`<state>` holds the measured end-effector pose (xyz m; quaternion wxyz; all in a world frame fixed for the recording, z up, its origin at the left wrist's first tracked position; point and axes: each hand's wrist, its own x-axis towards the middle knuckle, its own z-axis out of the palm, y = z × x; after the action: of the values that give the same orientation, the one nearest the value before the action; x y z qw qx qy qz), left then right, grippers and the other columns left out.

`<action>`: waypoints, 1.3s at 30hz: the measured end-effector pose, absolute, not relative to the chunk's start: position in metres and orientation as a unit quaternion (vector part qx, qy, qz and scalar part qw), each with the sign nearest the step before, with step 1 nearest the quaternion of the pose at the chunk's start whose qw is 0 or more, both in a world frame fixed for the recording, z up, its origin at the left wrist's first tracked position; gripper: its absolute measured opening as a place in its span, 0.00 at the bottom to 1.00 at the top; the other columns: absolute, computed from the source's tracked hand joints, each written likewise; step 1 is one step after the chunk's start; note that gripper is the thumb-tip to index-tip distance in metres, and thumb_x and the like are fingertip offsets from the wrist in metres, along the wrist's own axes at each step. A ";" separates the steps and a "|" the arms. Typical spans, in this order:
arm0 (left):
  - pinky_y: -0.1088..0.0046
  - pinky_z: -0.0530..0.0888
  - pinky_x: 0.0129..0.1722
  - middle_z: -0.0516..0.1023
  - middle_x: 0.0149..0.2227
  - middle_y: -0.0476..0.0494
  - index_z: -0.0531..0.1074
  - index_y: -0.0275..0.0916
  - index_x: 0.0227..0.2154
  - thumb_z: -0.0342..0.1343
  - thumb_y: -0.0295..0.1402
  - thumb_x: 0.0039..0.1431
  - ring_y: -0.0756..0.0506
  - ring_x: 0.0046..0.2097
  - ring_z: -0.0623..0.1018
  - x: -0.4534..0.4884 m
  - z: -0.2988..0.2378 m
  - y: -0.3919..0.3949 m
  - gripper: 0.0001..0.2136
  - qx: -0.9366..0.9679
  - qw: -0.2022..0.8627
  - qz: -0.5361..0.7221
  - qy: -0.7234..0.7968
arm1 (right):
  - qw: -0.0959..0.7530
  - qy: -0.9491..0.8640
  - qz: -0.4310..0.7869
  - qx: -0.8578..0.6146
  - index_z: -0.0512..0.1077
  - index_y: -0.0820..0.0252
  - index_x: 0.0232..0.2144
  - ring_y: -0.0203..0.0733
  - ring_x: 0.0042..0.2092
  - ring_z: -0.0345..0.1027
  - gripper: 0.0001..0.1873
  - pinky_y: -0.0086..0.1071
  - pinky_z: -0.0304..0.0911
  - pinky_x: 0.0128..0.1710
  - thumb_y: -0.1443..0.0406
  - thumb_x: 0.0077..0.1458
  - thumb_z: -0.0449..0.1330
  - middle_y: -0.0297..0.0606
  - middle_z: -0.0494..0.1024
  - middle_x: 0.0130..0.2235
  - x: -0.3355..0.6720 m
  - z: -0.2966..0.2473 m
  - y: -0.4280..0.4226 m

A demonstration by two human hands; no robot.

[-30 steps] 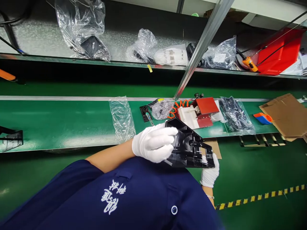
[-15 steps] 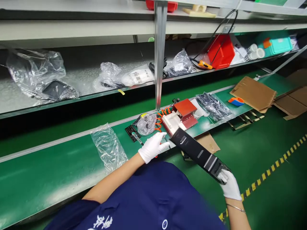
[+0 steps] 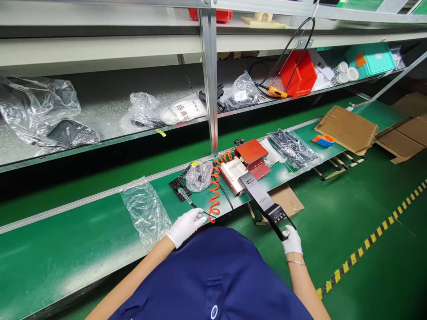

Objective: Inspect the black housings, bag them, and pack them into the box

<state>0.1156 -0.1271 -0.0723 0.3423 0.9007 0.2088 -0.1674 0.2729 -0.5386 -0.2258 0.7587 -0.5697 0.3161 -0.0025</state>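
My right hand (image 3: 292,240), in a white glove, grips the near end of a long black plastic part (image 3: 263,202). The part's far end reaches the white and red fixture (image 3: 245,165) on the green bench (image 3: 83,231). My left hand (image 3: 186,225), also gloved, rests on the bench edge with its fingers stretched toward a black cable joined to an orange coiled hose (image 3: 215,192). A small screwdriver (image 3: 187,198) lies just beyond the left hand.
An empty clear bag (image 3: 146,212) lies left of my left hand. A bagged item (image 3: 199,175), bagged black parts (image 3: 292,148), an orange and blue tool (image 3: 323,140) and cardboard (image 3: 347,128) sit along the bench. A metal post (image 3: 209,75) rises behind. The shelf holds bags and a red bin (image 3: 298,73).
My right hand has brought the black part's far end onto the fixture. My left hand has let go of the part and dropped to the bench edge by the hose.
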 end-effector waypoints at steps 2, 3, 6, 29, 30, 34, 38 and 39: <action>0.65 0.72 0.55 0.80 0.51 0.38 0.71 0.39 0.55 0.51 0.43 0.64 0.41 0.53 0.79 0.110 -0.078 -0.125 0.21 0.901 0.339 -0.162 0.215 | 0.756 0.336 0.009 -0.561 0.58 0.59 0.21 0.26 0.19 0.50 0.21 0.21 0.53 0.19 0.65 0.58 0.65 0.19 0.54 0.19 0.277 -0.225 -0.537; 0.65 0.72 0.55 0.80 0.51 0.38 0.71 0.39 0.55 0.51 0.43 0.64 0.41 0.53 0.79 0.107 -0.081 -0.125 0.21 0.902 0.337 -0.160 0.217 | 0.755 0.344 0.014 -0.558 0.58 0.59 0.21 0.26 0.19 0.50 0.20 0.21 0.54 0.20 0.65 0.58 0.64 0.19 0.54 0.19 0.278 -0.224 -0.536; 0.65 0.72 0.55 0.79 0.51 0.37 0.71 0.38 0.55 0.50 0.43 0.64 0.41 0.53 0.79 0.101 -0.088 -0.121 0.21 0.902 0.336 -0.152 0.222 | 0.751 0.358 0.023 -0.555 0.59 0.59 0.22 0.26 0.20 0.52 0.19 0.22 0.56 0.21 0.65 0.59 0.64 0.20 0.56 0.19 0.282 -0.223 -0.533; 0.65 0.72 0.56 0.79 0.52 0.34 0.68 0.34 0.59 0.49 0.44 0.63 0.40 0.54 0.79 0.083 -0.097 -0.119 0.26 0.881 0.335 -0.182 0.279 | 0.723 0.306 0.091 -0.613 0.72 0.64 0.36 0.35 0.36 0.73 0.10 0.34 0.72 0.38 0.61 0.64 0.62 0.33 0.76 0.35 0.316 -0.233 -0.449; 0.65 0.72 0.56 0.79 0.51 0.33 0.68 0.33 0.58 0.49 0.43 0.63 0.40 0.54 0.79 0.081 -0.094 -0.119 0.26 0.879 0.339 -0.181 0.283 | 0.714 0.294 0.087 -0.630 0.73 0.64 0.39 0.38 0.41 0.74 0.10 0.37 0.73 0.43 0.61 0.63 0.62 0.36 0.77 0.39 0.322 -0.230 -0.443; 0.62 0.74 0.55 0.81 0.48 0.33 0.70 0.34 0.54 0.49 0.43 0.61 0.39 0.51 0.80 0.066 -0.087 -0.116 0.24 0.867 0.354 -0.152 0.315 | 0.678 0.227 0.046 -0.697 0.72 0.59 0.51 0.49 0.64 0.61 0.23 0.46 0.58 0.66 0.64 0.52 0.70 0.45 0.71 0.61 0.356 -0.208 -0.433; 0.60 0.76 0.51 0.83 0.41 0.39 0.73 0.39 0.47 0.50 0.43 0.60 0.38 0.46 0.82 0.036 -0.086 -0.112 0.18 0.862 0.362 -0.120 0.335 | 0.675 0.138 0.044 -0.724 0.71 0.59 0.54 0.51 0.68 0.56 0.25 0.51 0.51 0.69 0.64 0.55 0.68 0.44 0.66 0.65 0.419 -0.182 -0.417; 0.60 0.77 0.49 0.83 0.38 0.41 0.74 0.40 0.45 0.52 0.42 0.58 0.38 0.44 0.83 0.028 -0.084 -0.112 0.16 0.859 0.360 -0.123 0.343 | 0.678 0.121 0.057 -0.722 0.72 0.60 0.53 0.51 0.65 0.60 0.22 0.53 0.56 0.66 0.63 0.57 0.67 0.44 0.69 0.63 0.437 -0.178 -0.408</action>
<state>0.0276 -0.1121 -0.0837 0.3600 0.8589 0.3428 -0.1235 0.4368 -0.4080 -0.1780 0.6783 -0.7225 0.1211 0.0569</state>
